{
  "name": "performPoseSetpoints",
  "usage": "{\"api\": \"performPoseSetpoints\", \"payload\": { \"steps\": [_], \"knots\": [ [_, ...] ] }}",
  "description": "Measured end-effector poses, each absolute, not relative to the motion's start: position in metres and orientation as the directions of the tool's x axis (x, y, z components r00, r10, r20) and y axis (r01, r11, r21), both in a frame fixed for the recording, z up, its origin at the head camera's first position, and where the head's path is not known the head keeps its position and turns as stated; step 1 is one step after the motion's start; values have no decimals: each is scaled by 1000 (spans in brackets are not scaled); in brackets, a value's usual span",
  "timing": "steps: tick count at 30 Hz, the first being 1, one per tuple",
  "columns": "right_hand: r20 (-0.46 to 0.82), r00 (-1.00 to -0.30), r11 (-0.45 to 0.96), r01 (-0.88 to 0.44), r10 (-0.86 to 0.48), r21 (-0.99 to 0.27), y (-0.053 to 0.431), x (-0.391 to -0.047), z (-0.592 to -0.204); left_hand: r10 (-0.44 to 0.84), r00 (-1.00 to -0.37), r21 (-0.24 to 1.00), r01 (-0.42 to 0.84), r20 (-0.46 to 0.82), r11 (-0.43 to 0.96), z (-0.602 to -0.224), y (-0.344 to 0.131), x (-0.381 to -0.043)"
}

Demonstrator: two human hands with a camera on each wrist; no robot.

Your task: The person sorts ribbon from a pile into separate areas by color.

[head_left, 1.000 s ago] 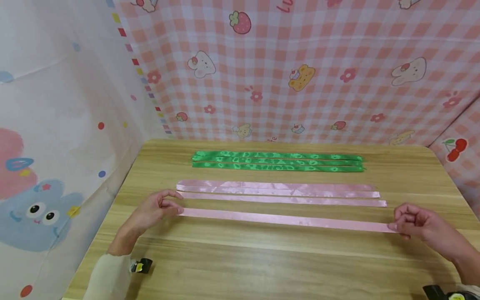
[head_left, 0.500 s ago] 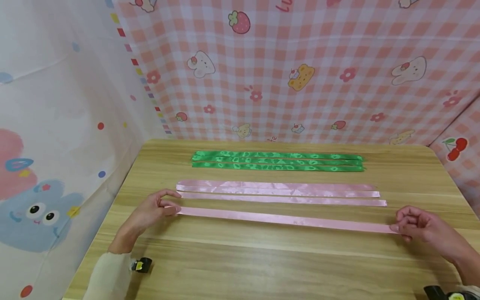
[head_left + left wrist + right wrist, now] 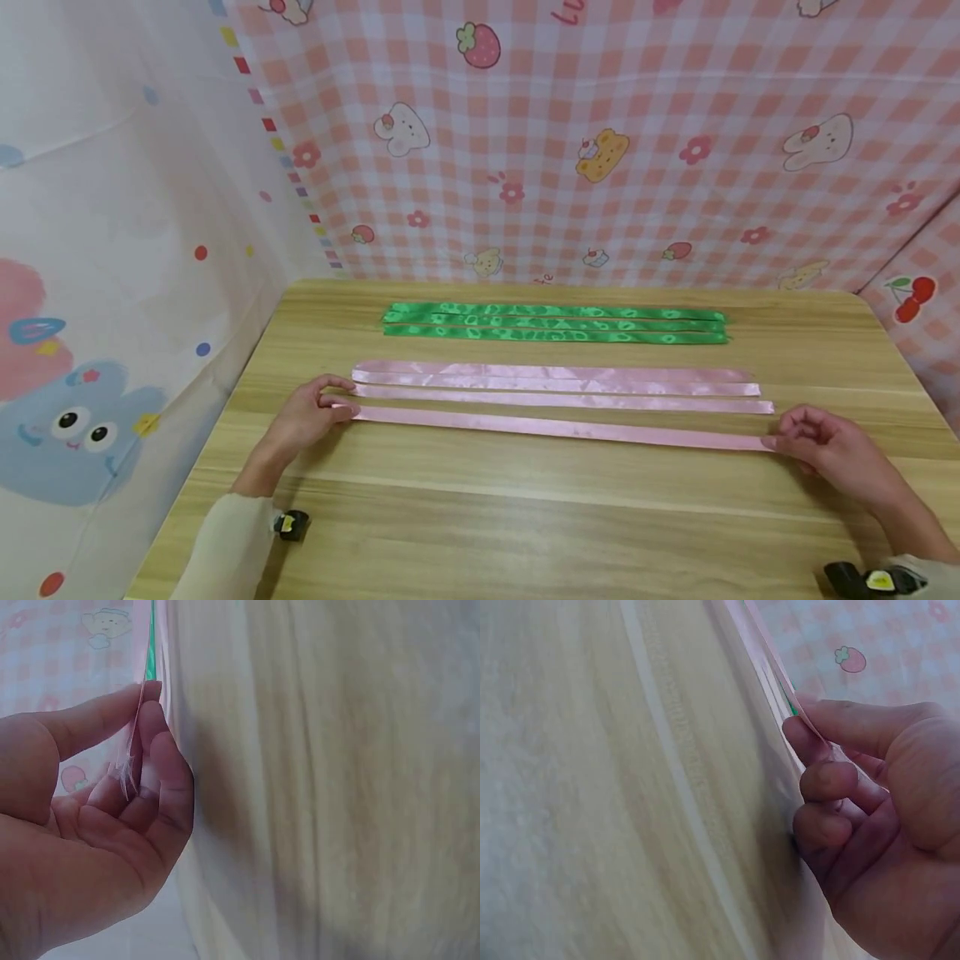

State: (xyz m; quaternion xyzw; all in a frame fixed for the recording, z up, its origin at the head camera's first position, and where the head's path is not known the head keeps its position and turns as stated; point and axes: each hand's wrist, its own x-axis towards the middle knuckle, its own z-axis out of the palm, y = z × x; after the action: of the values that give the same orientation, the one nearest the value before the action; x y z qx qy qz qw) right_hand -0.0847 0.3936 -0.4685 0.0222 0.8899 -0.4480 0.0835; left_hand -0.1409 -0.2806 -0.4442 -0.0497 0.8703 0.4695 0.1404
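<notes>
A long pink ribbon [image 3: 555,427] stretches straight between both hands, just in front of the other pink ribbons. My left hand [image 3: 307,412] pinches its left end between thumb and finger; in the left wrist view, a frayed ribbon end [image 3: 129,776] hangs inside the curled fingers. At the other end, my right hand [image 3: 832,450] pinches the ribbon with thumb and forefinger, the remaining fingers curled, as the right wrist view shows. Several pink ribbons [image 3: 562,400] lie side by side on the table behind it. Farther back lie green ribbons [image 3: 555,323], also parallel.
The wooden table [image 3: 525,525] has rounded far corners. A pink checked cloth [image 3: 555,108] hangs behind its far edge, and a white patterned cloth [image 3: 150,250] hangs at the left. Each wrist carries a small black camera [image 3: 292,525].
Both hands have moved the held ribbon away from the front edge and a little to the left, closer to the lying pink ribbons. The other ribbons have stayed in place.
</notes>
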Motion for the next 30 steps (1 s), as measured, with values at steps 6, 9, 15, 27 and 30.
{"api": "performPoseSetpoints", "payload": {
  "steps": [6, 9, 15, 27, 30],
  "knots": [
    [-109, -993, 617, 53, -54, -785, 396, -92, -473, 14, -953, 804, -249, -304, 540, -447, -283, -144],
    [-75, -995, 598, 25, -60, -801, 396, -96, -476, -8, -947, 809, -279, -322, 517, -449, -284, -147],
    [-75, -996, 519, 40, -47, -854, 399, -101, -484, -47, -937, 806, -322, -345, 497, -453, -285, -152],
    [-26, -999, 440, 3, -46, -898, 401, -102, -490, -70, -937, 788, -326, -341, 523, -455, -285, -155],
    [-37, -999, 438, 18, -34, -899, 401, -102, -491, -67, -937, 792, -327, -344, 516, -456, -284, -154]
  ]
}}
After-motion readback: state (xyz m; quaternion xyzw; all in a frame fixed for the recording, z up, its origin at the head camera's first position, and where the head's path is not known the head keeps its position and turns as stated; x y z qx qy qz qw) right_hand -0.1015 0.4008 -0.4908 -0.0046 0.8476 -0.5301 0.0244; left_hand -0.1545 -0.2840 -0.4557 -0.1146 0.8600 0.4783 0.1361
